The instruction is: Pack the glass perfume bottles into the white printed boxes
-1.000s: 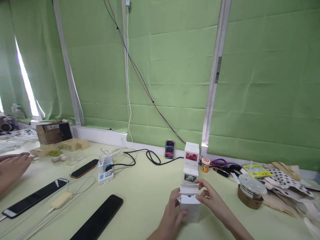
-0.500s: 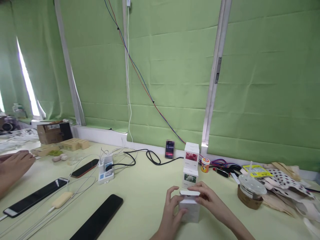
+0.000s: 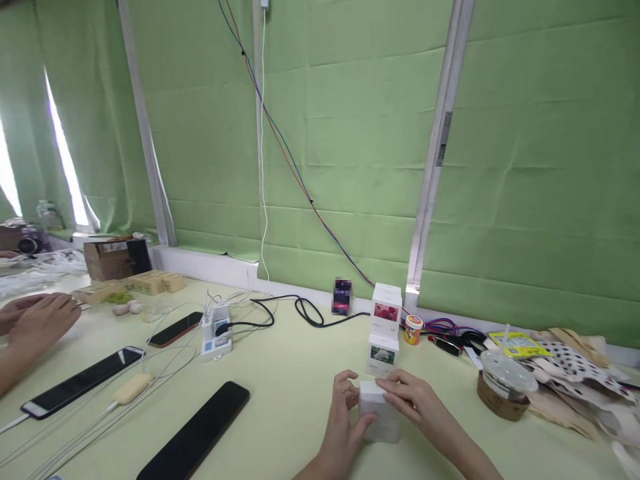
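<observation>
A small white box (image 3: 380,417) stands upright on the table in front of me, its top flap down. My left hand (image 3: 341,417) grips its left side, with the thumb across the near face and the fingers bent around the far left edge. My right hand (image 3: 413,399) rests at the top right, fingertips pressed on the lid. Just behind are two more white boxes: a carton with a white flower picture (image 3: 383,355), and a taller-looking carton with a red flower picture (image 3: 387,312) beyond it.
Left of my hands lies a black phone-like slab (image 3: 197,433). Farther left are a power strip (image 3: 217,340), cables, phones and another person's hands (image 3: 43,320). To the right stand an orange tub (image 3: 413,330) and a lidded cup (image 3: 506,387) beside fabric pieces (image 3: 575,367).
The raised top flap of the white box has gone down flat, and my right fingers have shifted onto the lid. The whole view has turned slightly left.
</observation>
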Demonstrator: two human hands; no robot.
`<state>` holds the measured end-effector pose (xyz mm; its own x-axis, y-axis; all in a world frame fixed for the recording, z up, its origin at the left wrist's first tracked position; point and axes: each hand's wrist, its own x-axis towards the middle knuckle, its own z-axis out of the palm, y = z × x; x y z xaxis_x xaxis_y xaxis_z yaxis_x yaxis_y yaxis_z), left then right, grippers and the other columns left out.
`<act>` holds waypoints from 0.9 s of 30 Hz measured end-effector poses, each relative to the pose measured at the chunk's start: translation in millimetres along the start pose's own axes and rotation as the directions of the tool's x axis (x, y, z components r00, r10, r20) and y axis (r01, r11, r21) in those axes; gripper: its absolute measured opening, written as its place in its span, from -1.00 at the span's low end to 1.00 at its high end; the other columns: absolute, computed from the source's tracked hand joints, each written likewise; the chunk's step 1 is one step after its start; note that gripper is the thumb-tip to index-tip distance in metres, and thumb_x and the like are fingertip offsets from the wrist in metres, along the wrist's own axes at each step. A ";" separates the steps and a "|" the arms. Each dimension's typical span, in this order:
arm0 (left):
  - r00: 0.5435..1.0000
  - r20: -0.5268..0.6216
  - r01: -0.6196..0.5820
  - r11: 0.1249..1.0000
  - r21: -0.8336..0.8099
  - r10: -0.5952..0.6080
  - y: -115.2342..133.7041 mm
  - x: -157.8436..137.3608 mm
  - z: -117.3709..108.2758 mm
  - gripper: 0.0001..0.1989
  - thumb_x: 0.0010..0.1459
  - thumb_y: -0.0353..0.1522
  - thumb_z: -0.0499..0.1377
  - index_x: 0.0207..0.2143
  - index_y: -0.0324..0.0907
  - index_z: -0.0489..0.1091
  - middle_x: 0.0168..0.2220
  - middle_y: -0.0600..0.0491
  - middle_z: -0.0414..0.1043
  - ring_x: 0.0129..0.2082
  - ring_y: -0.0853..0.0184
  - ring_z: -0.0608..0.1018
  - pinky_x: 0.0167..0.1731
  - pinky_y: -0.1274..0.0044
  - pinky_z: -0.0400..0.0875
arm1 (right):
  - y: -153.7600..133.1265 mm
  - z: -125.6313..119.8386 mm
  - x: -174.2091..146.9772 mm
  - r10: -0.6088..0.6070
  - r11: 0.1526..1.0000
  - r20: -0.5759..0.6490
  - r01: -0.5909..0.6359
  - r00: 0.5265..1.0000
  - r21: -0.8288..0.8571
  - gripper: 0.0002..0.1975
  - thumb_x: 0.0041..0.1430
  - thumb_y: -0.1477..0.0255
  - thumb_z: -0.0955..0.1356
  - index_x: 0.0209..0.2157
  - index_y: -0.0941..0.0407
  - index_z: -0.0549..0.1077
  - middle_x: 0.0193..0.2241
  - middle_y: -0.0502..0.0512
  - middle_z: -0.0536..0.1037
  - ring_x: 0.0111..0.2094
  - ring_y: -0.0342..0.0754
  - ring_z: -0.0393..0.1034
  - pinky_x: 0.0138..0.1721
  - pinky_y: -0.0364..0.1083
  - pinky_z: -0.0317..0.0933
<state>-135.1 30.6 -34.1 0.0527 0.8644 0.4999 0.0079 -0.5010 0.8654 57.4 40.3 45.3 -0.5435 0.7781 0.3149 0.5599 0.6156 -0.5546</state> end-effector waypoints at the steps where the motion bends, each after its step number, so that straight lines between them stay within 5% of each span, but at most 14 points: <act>1: 1.000 0.011 -0.013 1.000 0.006 0.013 -1.3 -0.1 -0.3 -0.66 0.06 -0.45 0.23 -0.13 -0.08 0.21 0.02 -0.02 0.12 -0.17 0.27 0.45 -0.10 0.37 0.42 | 0.1 -0.7 -0.2 -0.008 1.000 0.004 0.008 1.000 -0.018 -0.62 0.32 0.24 0.15 0.03 -0.03 0.45 -0.22 0.12 0.48 -0.26 -0.07 0.44 -0.20 -0.12 0.26; 13: 0.993 0.119 -0.049 0.960 0.274 0.017 17.7 2.7 -6.7 -0.66 0.13 -0.42 0.13 -0.03 0.00 0.41 0.12 -0.06 0.17 0.00 0.15 0.43 0.05 0.30 0.32 | -9.6 -3.8 -0.5 -0.051 0.974 0.004 0.051 0.999 -0.221 -0.61 0.34 0.32 0.12 0.04 0.02 0.43 -0.23 0.18 0.52 -0.23 0.01 0.45 -0.19 -0.05 0.30; 20: 0.988 0.109 -0.128 0.965 0.227 0.105 3.2 2.3 -8.2 -0.52 0.11 -0.43 0.17 0.09 0.03 0.28 0.13 -0.08 0.18 0.03 0.13 0.41 0.02 0.27 0.36 | -15.2 -7.9 -0.9 -0.008 0.993 -0.004 0.007 1.000 -0.115 -0.62 0.35 0.27 0.12 0.02 -0.04 0.45 -0.24 0.12 0.51 -0.22 -0.02 0.44 -0.18 -0.07 0.29; 27: 0.962 0.229 -0.212 0.933 0.291 0.147 10.7 1.9 -7.6 -0.63 0.10 -0.59 0.07 -0.11 -0.05 0.38 0.15 -0.08 0.11 -0.13 0.26 0.49 -0.14 0.43 0.42 | -16.6 -6.5 -0.1 0.018 0.997 -0.025 -0.020 1.000 -0.080 -0.59 0.35 0.24 0.10 0.02 -0.03 0.45 -0.23 0.13 0.51 -0.20 0.01 0.42 -0.16 -0.05 0.27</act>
<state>-142.5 27.2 -23.6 0.2810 0.7484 0.6008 0.2872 -0.6629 0.6914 52.3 30.8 59.5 -0.5176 0.7920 0.3239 0.6187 0.6079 -0.4977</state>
